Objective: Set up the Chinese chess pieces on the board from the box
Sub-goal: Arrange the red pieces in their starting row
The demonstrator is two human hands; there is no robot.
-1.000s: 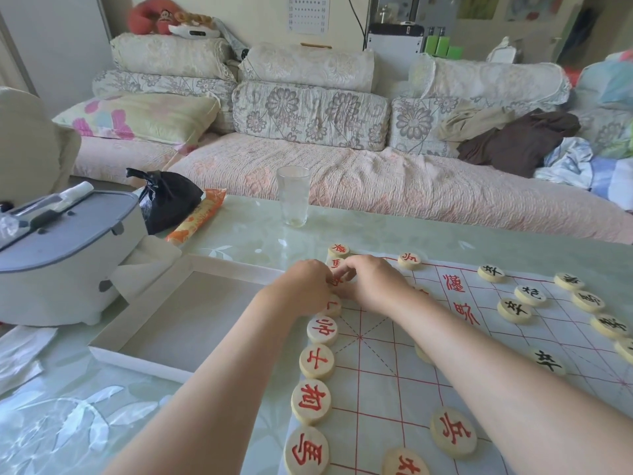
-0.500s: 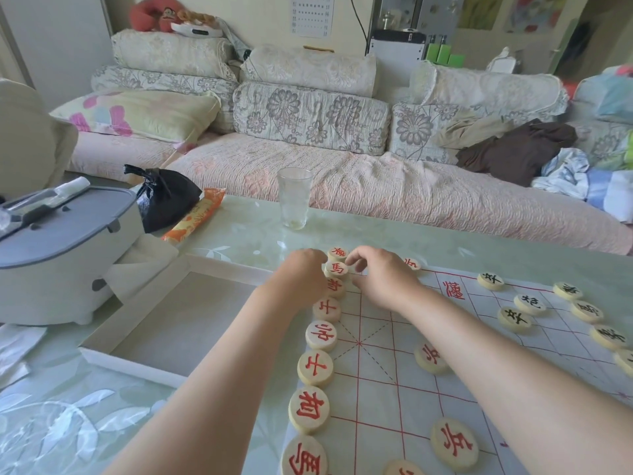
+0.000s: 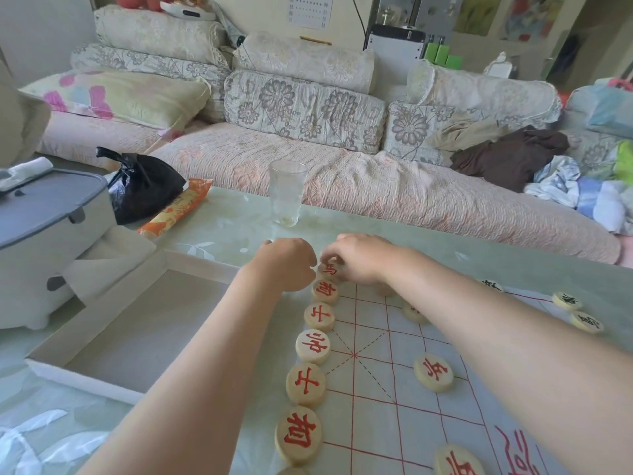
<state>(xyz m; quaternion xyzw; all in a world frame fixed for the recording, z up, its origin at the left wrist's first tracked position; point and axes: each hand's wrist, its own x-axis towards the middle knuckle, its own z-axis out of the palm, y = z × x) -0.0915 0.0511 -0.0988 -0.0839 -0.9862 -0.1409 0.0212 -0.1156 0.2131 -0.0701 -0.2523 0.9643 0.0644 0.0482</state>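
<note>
A pale sheet board point(image 3: 387, 378) with red grid lines lies on the table. A column of round wooden pieces with red characters point(image 3: 312, 346) runs along its left edge. Both my hands meet at the far end of that column. My right hand point(image 3: 356, 257) has its fingertips pinched on a red horse piece point(image 3: 329, 269). My left hand point(image 3: 289, 262) is curled beside it; its fingertips are hidden, so what it holds cannot be told. Red soldier pieces point(image 3: 433, 371) stand further in, and black-lettered pieces point(image 3: 567, 301) lie at the right. The open white box point(image 3: 102, 378) lies to the left.
A drinking glass point(image 3: 287, 193) stands just beyond my hands. A black bag point(image 3: 144, 186) and an orange packet point(image 3: 176, 210) lie at the back left, next to a grey-lidded white appliance point(image 3: 44, 234). A sofa with cushions and clothes runs behind the table.
The view has closed in on the table. Both hands moved slightly farther along the column. The horse piece that lay between them is now under my right fingertips.
</note>
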